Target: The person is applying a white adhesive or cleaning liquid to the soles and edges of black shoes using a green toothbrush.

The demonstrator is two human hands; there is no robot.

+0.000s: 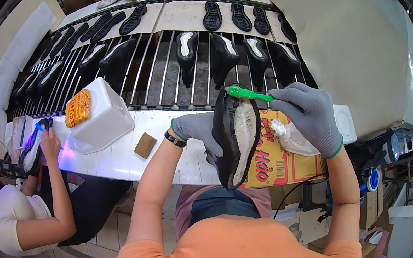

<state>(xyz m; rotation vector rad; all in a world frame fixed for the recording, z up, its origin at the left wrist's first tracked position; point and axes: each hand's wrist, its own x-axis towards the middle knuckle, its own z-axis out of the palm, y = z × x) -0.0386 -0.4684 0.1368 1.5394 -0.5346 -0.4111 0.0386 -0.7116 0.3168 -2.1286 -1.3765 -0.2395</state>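
In the head view, the left hand (197, 129), in a grey glove, has its fingers wrapped around a black shoe (236, 136) and holds it upright over the near edge of the white tabletop (116, 160), its pale underside facing up toward the camera. The right hand (311, 114), also gloved, closes its fingers on a green brush (248, 93); the brush head touches the toe end of the shoe. Just under the right hand sits a crumpled clear bag (292, 140), lying on a yellow carton (274, 164) that rests on the tabletop beneath the shoe.

To the left on the tabletop stands a white plastic jug (102, 120) with an orange label, and near it lies a brown sponge (145, 145). Beyond the tabletop runs a conveyor of metal rods (156, 72) carrying rows of black shoes with pale insides; farther back, black soles (233, 17) lie on a flat belt.

At the far left a co-worker's hand (50, 143) presses on another shoe under bluish light.
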